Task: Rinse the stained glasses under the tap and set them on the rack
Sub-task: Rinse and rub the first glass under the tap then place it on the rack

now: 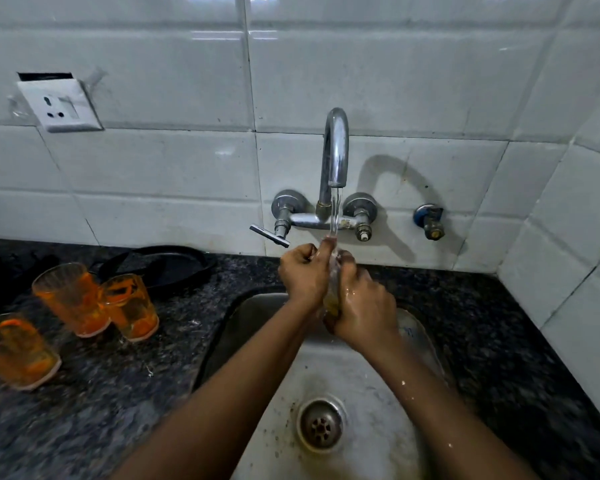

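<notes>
So both hands are working a clear glass (pixel 333 289) over the steel sink (pixel 371 382), right under the curved chrome tap (pixel 335 150), which is running a thin stream straight onto it. The left hand (pixel 303 275) is curling around the glass from one side with a finger poking up into the water, and the right hand (pixel 364 313) is wrapping tight around the lower part (wet, shiny, droplets running down the forearm). The glass itself is mostly hidden between the palms, so only a blurry see-through strip with a yellowish tinge near the bottom is showing. Off to the left, three more glasses are waiting on the speckled dark granite counter (pixel 101 393): one tall one (pixel 71 299), one just beside it (pixel 130 306), touching or nearly so, and one nearer the edge of view (pixel 16 351), all ribbed-looking and streaked with orange residue. A black round pan-like thing (pixel 160 268) is sitting behind them. The sink basin is looking scuffed and spotty around the round drain (pixel 321 424). Glossy white tiles are covering the wall, with a white socket (pixel 61 105) on the left.
</notes>
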Demonstrator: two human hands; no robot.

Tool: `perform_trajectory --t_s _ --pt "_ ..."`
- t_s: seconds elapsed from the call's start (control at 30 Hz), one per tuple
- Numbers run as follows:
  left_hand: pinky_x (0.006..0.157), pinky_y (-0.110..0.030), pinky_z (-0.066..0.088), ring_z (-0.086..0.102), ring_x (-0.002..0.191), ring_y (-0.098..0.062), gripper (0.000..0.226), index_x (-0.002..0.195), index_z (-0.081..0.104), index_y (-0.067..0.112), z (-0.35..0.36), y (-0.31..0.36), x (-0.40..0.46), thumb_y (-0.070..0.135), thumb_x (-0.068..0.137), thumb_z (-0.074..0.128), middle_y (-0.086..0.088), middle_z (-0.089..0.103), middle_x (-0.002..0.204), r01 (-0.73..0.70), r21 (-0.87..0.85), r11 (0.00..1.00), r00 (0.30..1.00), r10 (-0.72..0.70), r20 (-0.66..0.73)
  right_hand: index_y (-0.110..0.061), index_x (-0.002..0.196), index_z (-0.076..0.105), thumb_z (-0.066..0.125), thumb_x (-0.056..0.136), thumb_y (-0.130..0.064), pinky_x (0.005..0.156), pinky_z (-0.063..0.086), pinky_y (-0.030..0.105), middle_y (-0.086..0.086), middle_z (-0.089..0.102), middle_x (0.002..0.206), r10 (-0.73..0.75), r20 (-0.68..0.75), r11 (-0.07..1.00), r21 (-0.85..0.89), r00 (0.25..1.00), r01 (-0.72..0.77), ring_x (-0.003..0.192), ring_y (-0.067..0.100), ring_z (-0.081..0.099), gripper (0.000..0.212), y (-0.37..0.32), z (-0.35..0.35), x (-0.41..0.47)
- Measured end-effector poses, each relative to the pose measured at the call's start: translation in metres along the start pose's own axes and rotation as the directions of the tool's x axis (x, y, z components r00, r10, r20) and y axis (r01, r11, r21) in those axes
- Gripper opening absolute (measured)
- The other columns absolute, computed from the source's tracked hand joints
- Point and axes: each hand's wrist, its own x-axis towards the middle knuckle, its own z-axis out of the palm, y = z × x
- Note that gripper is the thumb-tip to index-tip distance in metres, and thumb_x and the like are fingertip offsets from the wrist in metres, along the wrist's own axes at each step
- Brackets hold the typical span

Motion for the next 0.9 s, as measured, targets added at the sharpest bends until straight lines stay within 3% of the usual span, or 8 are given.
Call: perform_trajectory --t_s 0.17,0.23,0.33,0.43,0.57,0.77,0.83,0.9 --pt "0.052 -0.025 0.040 0.040 0.044 -0.014 0.039 0.049 0.047 0.016 -0.013 0.001 0.005 0.024 0.079 0.070 0.001 0.045 0.044 0.120 -0.163 0.979 0.944 -0.062 0.324 -0.003 0.125 0.045 0.068 0.077 0.000 0.066 0.058 0.035 0.013 0.068 0.097 -0.098 0.483 0.305 0.847 0.870 -0.436 0.075 0.022 0.068 0.054 0.031 -0.016 0.003" --pt "0.047 -0.021 0.042 0.045 0.038 -0.009 0.042 0.047 0.047 0.017 -0.009 0.002 0.007 0.026 0.082 0.068 0.006 0.048 0.039 0.086 0.064 0.994 0.931 -0.103 0.351 -0.005 0.121 0.045 0.070 0.076 -0.006 0.066 0.057 0.037 0.013 0.066 0.098 0.042 0.439 0.450 0.794 0.898 -0.409 0.077 0.024 0.068 0.052 0.023 -0.010 0.000" --pt "0.066 -0.036 0.054 0.060 0.056 -0.023 0.039 0.050 0.054 0.014 0.006 0.005 0.002 0.034 0.080 0.069 -0.009 0.061 0.054 0.072 0.352 0.933 0.957 -0.164 0.239 -0.010 0.130 0.033 0.067 0.081 -0.024 0.076 0.049 0.036 0.012 0.056 0.114 0.130 0.041 0.991 0.003 0.991 -0.130 0.098 0.029 0.060 0.061 0.001 0.002 -0.006" --pt "0.056 -0.035 0.049 0.048 0.045 -0.019 0.044 0.043 0.050 0.016 0.007 0.004 0.003 0.031 0.079 0.069 0.000 0.051 0.041 0.048 0.280 0.959 0.977 -0.104 0.188 -0.007 0.131 0.037 0.076 0.072 -0.026 0.081 0.050 0.036 0.011 0.058 0.114 0.095 0.061 0.978 0.183 0.994 -0.104 0.100 0.031 0.061 0.073 0.010 0.000 0.000" --pt "0.049 -0.023 0.045 0.049 0.039 -0.013 0.037 0.050 0.048 0.016 -0.010 0.003 0.006 0.023 0.079 0.070 0.003 0.052 0.043 0.167 0.008 0.986 0.909 -0.157 0.387 -0.008 0.117 0.051 0.069 0.076 -0.004 0.086 0.050 0.051 0.015 0.069 0.099 -0.028 0.513 0.245 0.836 0.858 -0.492 0.078 0.027 0.067 0.044 0.037 -0.013 0.004" --pt "0.063 -0.036 0.047 0.049 0.054 -0.019 0.037 0.051 0.053 0.017 0.005 0.000 -0.002 0.033 0.081 0.067 -0.004 0.052 0.052 0.158 0.263 0.952 0.956 -0.214 0.202 -0.012 0.127 0.033 0.072 0.075 -0.026 0.075 0.047 0.034 0.010 0.056 0.114 0.157 0.011 0.987 0.043 0.988 -0.157 0.102 0.030 0.059 0.067 0.005 0.009 -0.006" --pt "0.056 -0.031 0.042 0.044 0.047 -0.018 0.041 0.046 0.051 0.016 0.003 0.000 0.001 0.031 0.080 0.068 -0.004 0.049 0.047 0.138 0.240 0.961 0.973 -0.177 0.148 -0.012 0.127 0.038 0.077 0.069 -0.025 0.076 0.051 0.036 0.010 0.060 0.111 0.133 0.106 0.930 0.329 0.985 -0.161 0.095 0.029 0.062 0.072 0.010 0.006 -0.005" --pt "0.054 -0.028 0.045 0.049 0.043 -0.015 0.033 0.052 0.053 0.015 -0.004 0.003 0.004 0.024 0.080 0.069 -0.001 0.052 0.045 0.211 0.082 0.974 0.956 -0.223 0.189 -0.009 0.124 0.043 0.072 0.074 -0.012 0.069 0.055 0.036 0.010 0.064 0.099 0.102 0.386 0.427 0.815 0.917 -0.391 0.079 0.024 0.065 0.058 0.019 -0.008 -0.002"
